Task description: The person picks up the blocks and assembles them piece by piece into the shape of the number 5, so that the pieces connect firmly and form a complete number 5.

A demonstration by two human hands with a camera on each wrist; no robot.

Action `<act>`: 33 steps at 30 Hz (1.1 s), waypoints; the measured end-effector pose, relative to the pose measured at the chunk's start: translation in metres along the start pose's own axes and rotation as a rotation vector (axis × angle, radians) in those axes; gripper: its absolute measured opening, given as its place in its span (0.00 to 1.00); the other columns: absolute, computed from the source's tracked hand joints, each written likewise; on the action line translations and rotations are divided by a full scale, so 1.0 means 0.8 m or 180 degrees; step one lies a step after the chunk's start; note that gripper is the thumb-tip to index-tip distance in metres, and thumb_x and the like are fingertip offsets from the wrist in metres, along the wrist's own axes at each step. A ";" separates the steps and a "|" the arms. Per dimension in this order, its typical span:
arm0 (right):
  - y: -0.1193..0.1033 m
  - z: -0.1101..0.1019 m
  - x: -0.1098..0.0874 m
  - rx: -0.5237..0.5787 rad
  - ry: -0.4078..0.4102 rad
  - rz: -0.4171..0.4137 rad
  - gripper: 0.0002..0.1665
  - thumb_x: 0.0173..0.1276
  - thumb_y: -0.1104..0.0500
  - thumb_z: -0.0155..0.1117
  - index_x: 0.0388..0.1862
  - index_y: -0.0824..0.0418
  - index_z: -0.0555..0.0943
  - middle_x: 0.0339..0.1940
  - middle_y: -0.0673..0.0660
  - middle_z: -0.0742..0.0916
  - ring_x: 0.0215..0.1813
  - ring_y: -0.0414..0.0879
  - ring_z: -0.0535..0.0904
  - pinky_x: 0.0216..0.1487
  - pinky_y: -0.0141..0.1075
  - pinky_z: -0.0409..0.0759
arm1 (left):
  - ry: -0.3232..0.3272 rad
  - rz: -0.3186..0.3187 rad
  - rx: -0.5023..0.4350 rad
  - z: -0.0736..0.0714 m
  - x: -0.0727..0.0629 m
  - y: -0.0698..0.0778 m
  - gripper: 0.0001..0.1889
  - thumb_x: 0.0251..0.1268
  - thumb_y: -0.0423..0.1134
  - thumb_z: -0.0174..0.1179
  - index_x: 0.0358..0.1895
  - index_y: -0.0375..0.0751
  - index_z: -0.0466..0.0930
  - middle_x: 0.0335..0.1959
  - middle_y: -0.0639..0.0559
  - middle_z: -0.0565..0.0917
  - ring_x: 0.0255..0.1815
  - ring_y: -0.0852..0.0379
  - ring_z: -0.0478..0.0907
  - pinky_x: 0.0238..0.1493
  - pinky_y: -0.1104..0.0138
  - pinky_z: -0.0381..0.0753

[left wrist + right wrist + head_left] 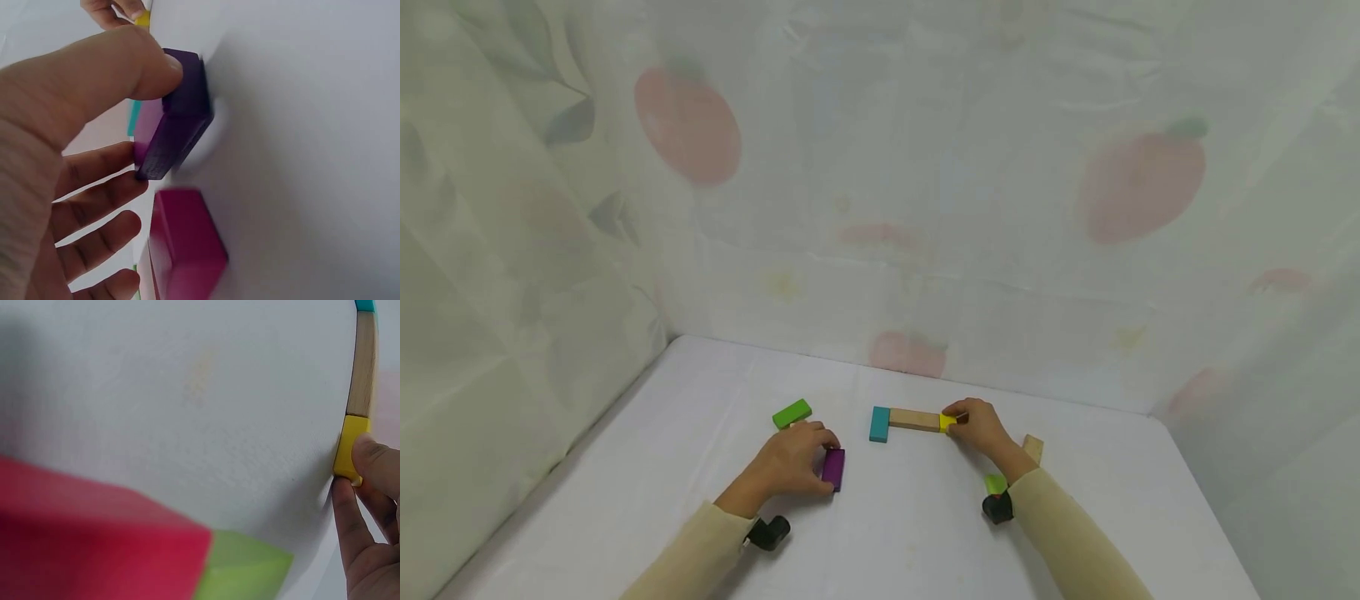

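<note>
My left hand (pixel 793 461) pinches a purple block (pixel 832 470) end to end, thumb at the near end and fingertips at the far end. In the left wrist view that purple block (pixel 172 115) appears slightly tilted above the white surface, with a magenta block (pixel 187 244) just beside it. Farther right, my right hand (pixel 981 427) grips a yellow block (pixel 351 447) between thumb and fingers. The yellow block meets the end of a plain wooden block (pixel 914 419), whose other end meets a teal block (pixel 879 424) set crosswise.
A green block (pixel 792 414) lies beyond my left hand. Under my right forearm are another wooden block (pixel 1033 448) and a lime block (pixel 996 485); a red-pink block (pixel 100 537) looms close in the right wrist view. Patterned curtains (pixel 910 208) enclose the white table (pixel 880 542).
</note>
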State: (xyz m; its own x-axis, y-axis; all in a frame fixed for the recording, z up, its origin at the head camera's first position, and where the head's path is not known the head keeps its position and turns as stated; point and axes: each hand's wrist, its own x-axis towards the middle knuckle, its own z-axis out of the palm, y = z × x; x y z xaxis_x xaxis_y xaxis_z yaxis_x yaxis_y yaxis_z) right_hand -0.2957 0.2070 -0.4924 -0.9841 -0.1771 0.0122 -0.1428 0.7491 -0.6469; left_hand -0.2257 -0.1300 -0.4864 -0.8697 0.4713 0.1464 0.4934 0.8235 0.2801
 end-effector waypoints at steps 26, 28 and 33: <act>-0.004 -0.003 -0.005 0.0051 -0.0055 0.0123 0.15 0.56 0.68 0.69 0.44 0.60 0.85 0.47 0.57 0.85 0.48 0.50 0.80 0.47 0.41 0.82 | -0.0122 -0.0058 -0.0225 0.024 0.037 0.042 0.27 0.40 0.55 0.73 0.49 0.52 0.82 0.45 0.58 0.80 0.45 0.59 0.74 0.41 0.66 0.77; -0.006 -0.003 -0.006 0.0037 -0.0041 0.0114 0.15 0.56 0.68 0.69 0.44 0.61 0.85 0.47 0.57 0.85 0.47 0.50 0.80 0.46 0.41 0.82 | -0.0121 -0.0077 -0.0251 0.025 0.037 0.043 0.27 0.41 0.55 0.73 0.49 0.52 0.82 0.46 0.57 0.80 0.46 0.59 0.74 0.42 0.66 0.78; -0.008 -0.004 -0.008 0.0044 -0.0031 0.0113 0.15 0.56 0.68 0.69 0.45 0.63 0.85 0.47 0.59 0.84 0.47 0.51 0.80 0.45 0.41 0.82 | -0.0126 -0.0114 -0.0278 0.022 0.033 0.044 0.26 0.42 0.54 0.73 0.48 0.52 0.82 0.45 0.57 0.80 0.46 0.59 0.74 0.44 0.65 0.78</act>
State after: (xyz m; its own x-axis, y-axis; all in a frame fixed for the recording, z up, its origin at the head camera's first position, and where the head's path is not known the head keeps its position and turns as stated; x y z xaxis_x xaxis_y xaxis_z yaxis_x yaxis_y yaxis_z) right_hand -0.2885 0.2057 -0.4858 -0.9875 -0.1566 -0.0183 -0.1061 0.7463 -0.6571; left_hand -0.2312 -0.0834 -0.4895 -0.8848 0.4556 0.0976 0.4576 0.8102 0.3663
